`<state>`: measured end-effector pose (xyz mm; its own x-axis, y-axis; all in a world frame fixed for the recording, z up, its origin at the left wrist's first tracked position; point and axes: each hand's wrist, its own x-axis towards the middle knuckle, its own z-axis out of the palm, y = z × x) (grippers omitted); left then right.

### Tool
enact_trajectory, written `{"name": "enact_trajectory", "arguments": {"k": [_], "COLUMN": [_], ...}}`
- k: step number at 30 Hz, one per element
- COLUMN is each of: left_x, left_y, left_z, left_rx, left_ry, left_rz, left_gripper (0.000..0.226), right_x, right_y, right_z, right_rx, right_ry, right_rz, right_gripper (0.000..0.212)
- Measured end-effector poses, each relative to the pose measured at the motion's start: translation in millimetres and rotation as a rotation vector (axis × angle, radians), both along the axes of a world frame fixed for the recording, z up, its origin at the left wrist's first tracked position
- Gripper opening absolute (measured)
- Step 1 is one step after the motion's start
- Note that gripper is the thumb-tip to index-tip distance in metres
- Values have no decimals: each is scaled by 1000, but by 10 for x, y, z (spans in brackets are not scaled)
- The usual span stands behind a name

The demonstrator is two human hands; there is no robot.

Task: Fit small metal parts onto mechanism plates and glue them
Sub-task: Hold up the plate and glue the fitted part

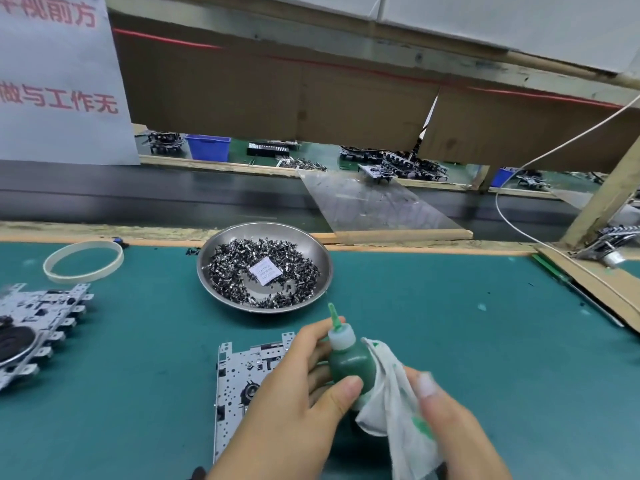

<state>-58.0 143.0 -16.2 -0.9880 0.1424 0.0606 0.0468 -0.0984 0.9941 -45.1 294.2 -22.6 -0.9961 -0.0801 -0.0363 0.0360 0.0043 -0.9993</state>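
Observation:
My left hand (294,400) grips a small green glue bottle (349,362) with a white collar and a green nozzle pointing up. My right hand (450,431) holds a white cloth (394,403), stained green, against the bottle's right side. Under my left hand lies a perforated metal mechanism plate (235,382) on the green mat, partly hidden by the hand. A steel bowl (311,244) beyond it holds several small dark metal parts (235,268) and a white paper slip.
A stack of mechanism plates (38,323) sits at the left edge, with a pale ring (83,261) behind it. A black conveyor belt (156,195) runs past the mat's far edge, with a clear sheet (374,202) lying across it. A cardboard strip (595,285) and a white cable (512,223) are at right.

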Motion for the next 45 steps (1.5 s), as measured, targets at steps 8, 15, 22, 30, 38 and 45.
{"name": "enact_trajectory", "arguments": {"k": [8, 15, 22, 30, 38, 45], "left_x": [-25, -22, -11, -39, -27, -14], "left_y": [-27, -21, 29, 96, 171, 132], "left_z": [-3, -53, -46, -65, -74, 12], "left_rx": [55, 46, 101, 334, 331, 330], "left_ry": [-14, 5, 23, -108, -56, -91], "left_rz": [-1, 8, 29, 39, 74, 87], "left_gripper": [39, 42, 39, 33, 35, 30], "right_x": [-52, -47, -7, 54, -13, -89], "right_y": [-14, -43, -84, -235, -348, -322], "right_z": [-58, -151, -140, -23, -32, 12], "right_rx": [409, 481, 407, 126, -230, -394], "right_ry": [141, 282, 525, 399, 267, 93], "right_rz": [-66, -271, -288, -116, -204, -277], "right_gripper": [18, 23, 37, 55, 63, 45]}}
